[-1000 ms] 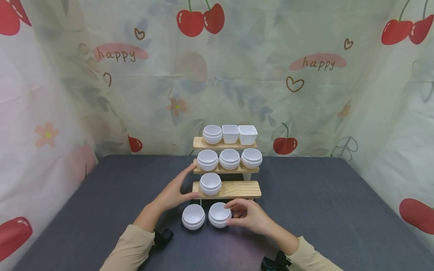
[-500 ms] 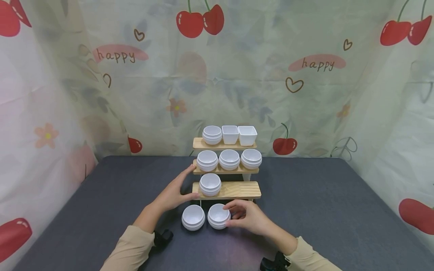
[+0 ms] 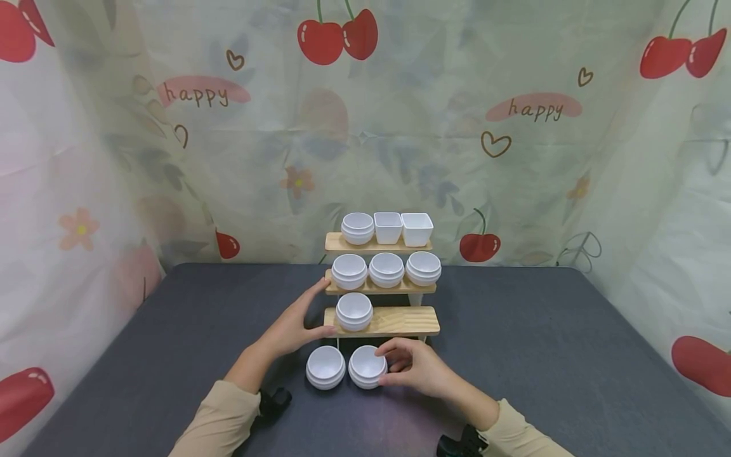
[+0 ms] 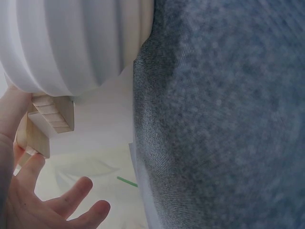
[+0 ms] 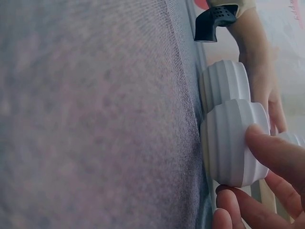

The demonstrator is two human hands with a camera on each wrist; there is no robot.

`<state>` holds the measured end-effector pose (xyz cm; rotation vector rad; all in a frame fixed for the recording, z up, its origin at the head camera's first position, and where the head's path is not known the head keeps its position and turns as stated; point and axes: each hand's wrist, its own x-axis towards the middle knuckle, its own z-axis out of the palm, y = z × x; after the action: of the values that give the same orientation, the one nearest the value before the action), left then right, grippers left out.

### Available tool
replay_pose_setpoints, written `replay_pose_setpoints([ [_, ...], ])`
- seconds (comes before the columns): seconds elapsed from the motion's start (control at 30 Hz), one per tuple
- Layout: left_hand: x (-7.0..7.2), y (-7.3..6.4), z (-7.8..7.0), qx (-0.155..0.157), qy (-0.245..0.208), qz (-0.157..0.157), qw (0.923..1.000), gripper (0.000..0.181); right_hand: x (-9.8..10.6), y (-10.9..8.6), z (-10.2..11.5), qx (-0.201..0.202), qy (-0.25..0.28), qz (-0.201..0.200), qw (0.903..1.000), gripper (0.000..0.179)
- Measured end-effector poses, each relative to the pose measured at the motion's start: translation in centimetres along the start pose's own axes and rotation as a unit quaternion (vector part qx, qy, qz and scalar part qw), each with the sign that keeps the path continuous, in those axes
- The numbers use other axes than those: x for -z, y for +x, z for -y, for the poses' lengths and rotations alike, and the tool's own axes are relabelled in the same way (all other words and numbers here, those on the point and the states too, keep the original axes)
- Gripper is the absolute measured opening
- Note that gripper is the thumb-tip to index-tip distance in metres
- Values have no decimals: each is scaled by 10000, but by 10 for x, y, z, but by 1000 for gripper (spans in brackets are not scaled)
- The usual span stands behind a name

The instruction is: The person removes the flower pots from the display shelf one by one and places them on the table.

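In the head view my right hand [image 3: 415, 369] holds a ribbed round white bowl [image 3: 367, 367] at its right side, thumb low on the wall and fingers at the far side. The right wrist view shows the thumb pressed on that bowl [image 5: 233, 143]. A matching bowl [image 3: 325, 367] stands just left of it on the table. My left hand [image 3: 291, 324] spreads along the left end of a tiered wooden stand [image 3: 405, 320], thumb at the lowest shelf and fingertips at the middle one. Two of its fingers [image 4: 78, 195] extend free in the left wrist view.
The lowest shelf bears one round bowl [image 3: 354, 311] at its left. Three round bowls line the middle shelf [image 3: 379, 290]. On the top shelf [image 3: 371, 245] stand a round bowl [image 3: 358, 228] and two square cups [image 3: 417, 229]. A printed curtain [image 3: 400, 146] hangs behind the dark table [image 3: 514, 355].
My right hand and the bowl in it have shifted slightly left and nearer, narrowing the gap to the other front bowl. The left hand stays at the stand.
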<state>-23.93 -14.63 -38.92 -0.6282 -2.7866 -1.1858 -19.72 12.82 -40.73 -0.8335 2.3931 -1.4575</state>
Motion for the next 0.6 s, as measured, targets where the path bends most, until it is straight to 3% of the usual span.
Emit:
replay_pose_setpoints([
  [0.6,1,0,-1,44,16,22,10000,92,0,1,2,-54,-8,48,10000,38],
])
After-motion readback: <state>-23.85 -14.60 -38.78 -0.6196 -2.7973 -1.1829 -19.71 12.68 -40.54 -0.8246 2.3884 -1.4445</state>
